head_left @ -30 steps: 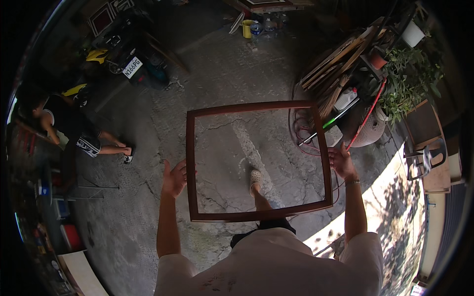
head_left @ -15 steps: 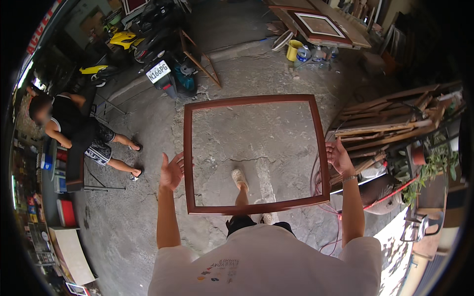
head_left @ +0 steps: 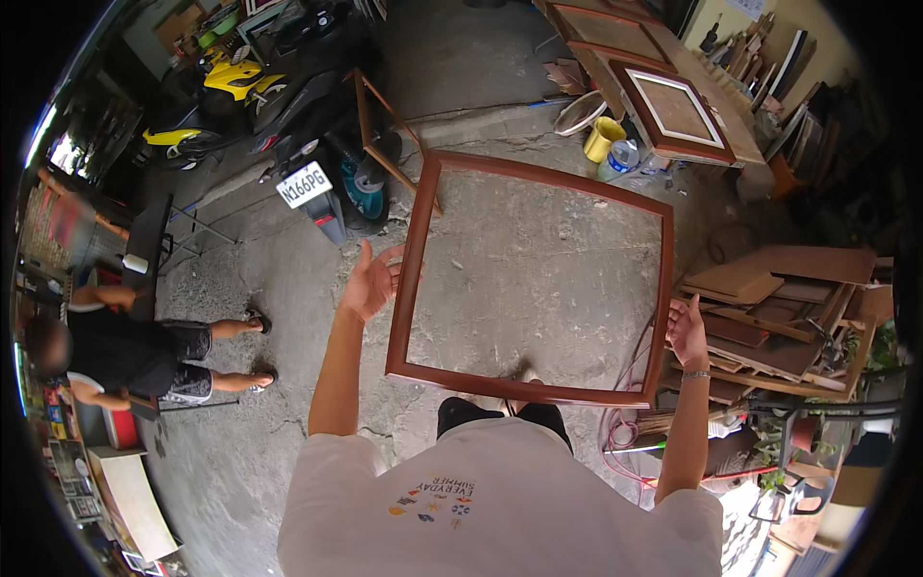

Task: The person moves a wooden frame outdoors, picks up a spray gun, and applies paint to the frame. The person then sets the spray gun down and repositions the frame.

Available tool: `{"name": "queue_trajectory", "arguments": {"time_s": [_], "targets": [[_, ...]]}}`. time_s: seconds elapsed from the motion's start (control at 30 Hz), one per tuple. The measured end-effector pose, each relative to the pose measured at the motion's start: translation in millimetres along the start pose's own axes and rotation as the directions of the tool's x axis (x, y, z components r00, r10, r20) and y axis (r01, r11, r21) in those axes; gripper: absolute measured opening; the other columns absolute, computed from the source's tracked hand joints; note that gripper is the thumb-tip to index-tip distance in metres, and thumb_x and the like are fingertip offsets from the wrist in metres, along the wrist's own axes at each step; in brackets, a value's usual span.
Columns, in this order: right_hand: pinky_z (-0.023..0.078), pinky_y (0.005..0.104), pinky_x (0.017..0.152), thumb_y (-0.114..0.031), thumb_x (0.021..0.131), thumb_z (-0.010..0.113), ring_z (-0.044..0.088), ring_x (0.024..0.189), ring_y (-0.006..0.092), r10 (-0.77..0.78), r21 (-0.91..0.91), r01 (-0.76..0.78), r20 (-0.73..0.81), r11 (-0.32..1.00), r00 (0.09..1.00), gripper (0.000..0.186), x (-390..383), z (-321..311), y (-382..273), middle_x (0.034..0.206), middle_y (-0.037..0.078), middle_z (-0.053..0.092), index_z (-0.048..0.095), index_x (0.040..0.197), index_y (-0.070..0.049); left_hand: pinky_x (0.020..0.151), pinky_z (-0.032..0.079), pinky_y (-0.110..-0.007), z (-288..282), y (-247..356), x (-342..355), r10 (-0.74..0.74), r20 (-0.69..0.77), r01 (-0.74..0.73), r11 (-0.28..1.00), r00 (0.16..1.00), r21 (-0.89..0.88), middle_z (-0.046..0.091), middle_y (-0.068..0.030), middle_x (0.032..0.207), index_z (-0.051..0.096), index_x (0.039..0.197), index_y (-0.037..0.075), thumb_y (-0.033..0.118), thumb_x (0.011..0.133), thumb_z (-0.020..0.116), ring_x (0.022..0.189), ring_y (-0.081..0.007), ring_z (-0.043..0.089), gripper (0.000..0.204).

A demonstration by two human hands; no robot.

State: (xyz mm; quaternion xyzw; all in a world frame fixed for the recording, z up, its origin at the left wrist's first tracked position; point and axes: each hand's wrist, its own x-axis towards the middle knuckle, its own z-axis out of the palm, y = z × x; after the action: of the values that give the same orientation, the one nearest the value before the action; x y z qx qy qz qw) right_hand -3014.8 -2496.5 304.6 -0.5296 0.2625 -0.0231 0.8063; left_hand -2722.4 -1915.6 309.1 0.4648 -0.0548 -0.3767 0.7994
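Note:
A large, empty reddish-brown wooden picture frame (head_left: 415,274) is held out in front of me, tilted a little, with the concrete floor showing through its opening. My left hand (head_left: 373,281) supports its left side, fingers reaching behind the rail and thumb pointing up. On the opposite side, my right hand (head_left: 686,332) grips the right rail, its fingertips partly hidden by the wood. Below the bottom rail, my feet are mostly covered.
A parked black motorcycle (head_left: 332,207) and a leaning wooden frame (head_left: 370,125) stand ahead on the left. Ahead right, a workbench (head_left: 601,67) bears more frames, with a yellow bucket (head_left: 603,139) beside it. Scrap wood (head_left: 769,308) lies right; a person (head_left: 120,341) stands left.
The frame has shifted right in view and turned slightly clockwise, both hands moving with it. My view has swung, showing more of the workbench. The foot seen through the opening is now mostly hidden.

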Motion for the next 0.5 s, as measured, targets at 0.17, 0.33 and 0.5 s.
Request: {"name": "queue_trajectory", "arguments": {"time_s": [0.17,0.33,0.5], "targets": [[0.044,0.0258,0.072,-0.072,0.097,0.038,0.057,0.083,0.0115,-0.012,0.011,0.013,-0.05,1.0,0.999,0.068,119.9,-6.4,-39.2,0.095,0.0,0.063,0.063,0.109,-0.009,0.101,0.048,-0.042,9.7,47.5,113.3,0.026,-0.044,-0.027,0.999,0.999,-0.033,0.064,-0.0239,0.126,0.048,0.138,-0.001,0.08,0.089,0.038,0.114,-0.0325,0.064,0.095],[0.044,0.027,0.074,-0.068,0.1,0.035,0.057,0.083,0.0114,-0.06,0.028,0.059,0.029,0.998,0.998,0.067,249.1,-12.6,-116.3,0.095,0.0,0.062,0.062,0.111,-0.008,0.1,0.049,-0.044,10.9,97.2,233.4,0.039,-0.066,-0.042,0.998,0.997,-0.047,0.063,-0.0239,0.126,0.049,0.138,-0.001,0.08,0.09,0.039,0.113,-0.0348,0.064,0.094],[0.042,0.0257,0.073,-0.069,0.1,0.032,0.056,0.083,0.0105,-0.058,-0.024,0.058,0.026,0.998,0.998,0.069,365.2,-9.4,-187.9,0.095,-0.001,0.061,0.061,0.111,-0.008,0.101,0.048,-0.044,23.0,146.3,346.0,0.051,-0.063,-0.056,0.995,0.997,-0.079,0.063,-0.0246,0.126,0.052,0.134,0.0,0.077,0.092,0.039,0.111,-0.0352,0.064,0.089]]}}
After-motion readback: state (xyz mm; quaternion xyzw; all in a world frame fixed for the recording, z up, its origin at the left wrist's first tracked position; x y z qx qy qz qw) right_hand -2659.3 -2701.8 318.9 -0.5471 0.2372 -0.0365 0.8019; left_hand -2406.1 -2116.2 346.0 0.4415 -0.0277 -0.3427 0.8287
